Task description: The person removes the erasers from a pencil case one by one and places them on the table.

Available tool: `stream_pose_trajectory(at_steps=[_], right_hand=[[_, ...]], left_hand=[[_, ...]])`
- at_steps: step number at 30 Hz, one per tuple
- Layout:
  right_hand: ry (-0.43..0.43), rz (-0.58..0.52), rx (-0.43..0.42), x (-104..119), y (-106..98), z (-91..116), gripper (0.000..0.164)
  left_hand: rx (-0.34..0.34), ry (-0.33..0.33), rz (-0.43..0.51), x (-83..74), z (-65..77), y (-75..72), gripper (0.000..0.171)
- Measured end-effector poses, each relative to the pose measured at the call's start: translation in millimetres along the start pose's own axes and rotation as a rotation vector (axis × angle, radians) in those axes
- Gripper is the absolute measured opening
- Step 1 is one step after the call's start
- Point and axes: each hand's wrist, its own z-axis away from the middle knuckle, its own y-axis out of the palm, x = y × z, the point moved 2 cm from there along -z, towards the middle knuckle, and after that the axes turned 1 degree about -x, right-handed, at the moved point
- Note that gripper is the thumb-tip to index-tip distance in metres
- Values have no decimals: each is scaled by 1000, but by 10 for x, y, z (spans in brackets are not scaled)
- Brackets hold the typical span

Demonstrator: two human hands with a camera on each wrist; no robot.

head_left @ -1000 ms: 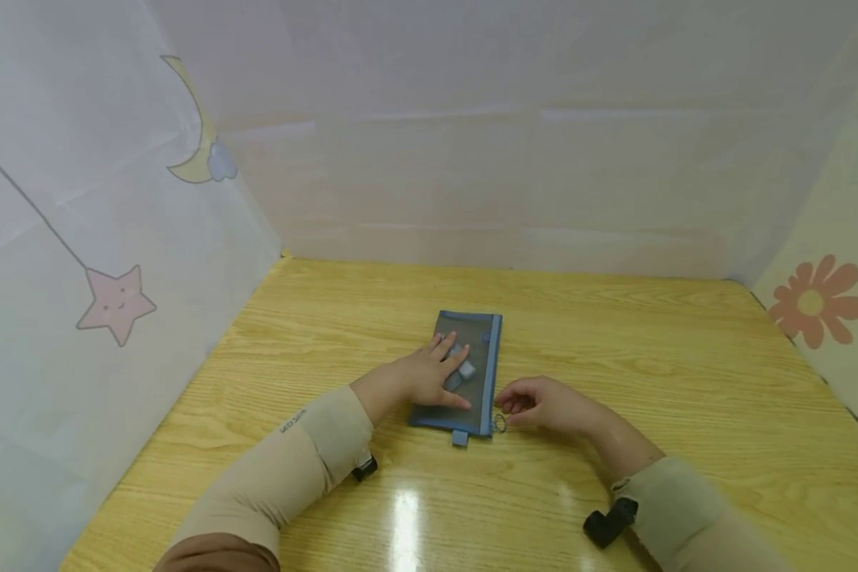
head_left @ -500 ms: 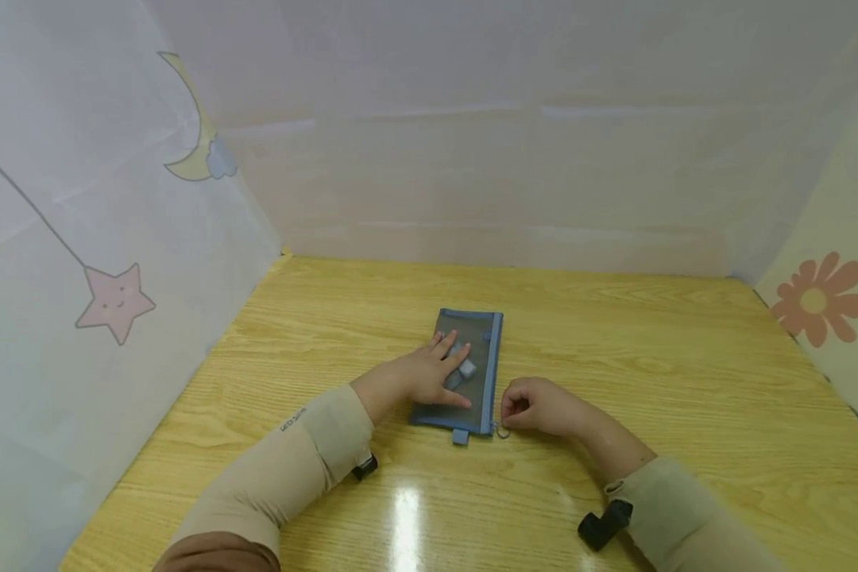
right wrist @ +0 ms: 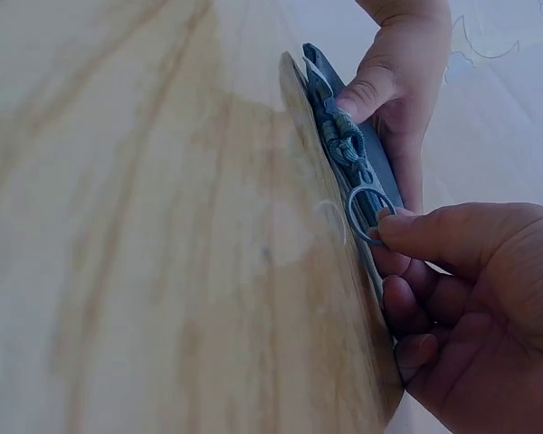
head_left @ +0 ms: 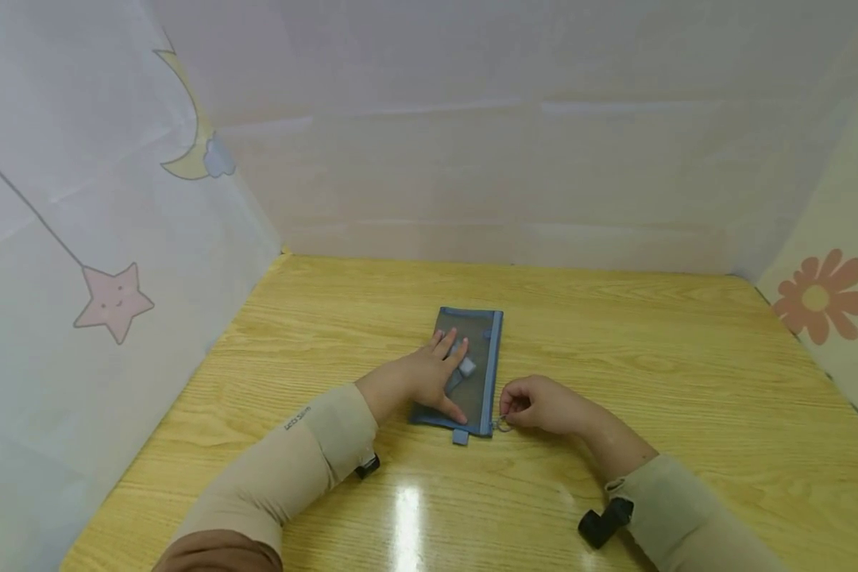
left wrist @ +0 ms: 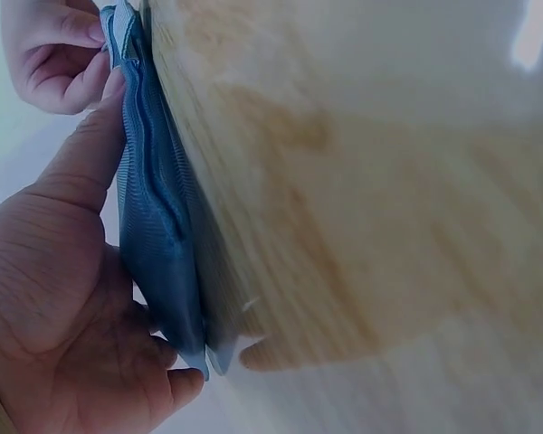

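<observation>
A blue mesh zip pouch [head_left: 481, 389] lies flat on the wooden table, its zipper strip [head_left: 494, 361] along the right side. Through the mesh show small pale blocky things [head_left: 468, 367]. My left hand [head_left: 429, 380] rests on the pouch with fingers spread and straight, the thumb near its lower edge. At the lower right corner, my right hand [head_left: 543, 405] pinches the metal ring [right wrist: 352, 217] of the zipper pull between thumb and forefinger; its other fingers are curled, as the right wrist view shows. A short fabric tab [head_left: 461, 437] sticks out from the pouch's near edge.
The wooden table [head_left: 651, 357] extends around the pouch on all sides. Pale cloth walls stand behind and at both sides, printed with a star [head_left: 114, 302], a moon [head_left: 189, 135] and a flower [head_left: 822, 295]. Each sleeve carries a black wrist camera [head_left: 605, 523].
My right hand has closed its thumb and forefinger on the ring. My left thumb has slid slightly nearer to the pouch's lower edge. The pouch has stayed in place.
</observation>
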Motion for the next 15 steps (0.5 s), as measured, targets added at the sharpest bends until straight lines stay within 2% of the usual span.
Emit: stream_pose_trajectory(at_steps=[6,15], right_hand=[[7,30,-16,-15,-17,-16,7],[18,78,-42,20,-37,-19,6]], left_hand=[[3,-12,-19,-21,14,-15,124],[2,-36,-40,-55,12,-13,124]])
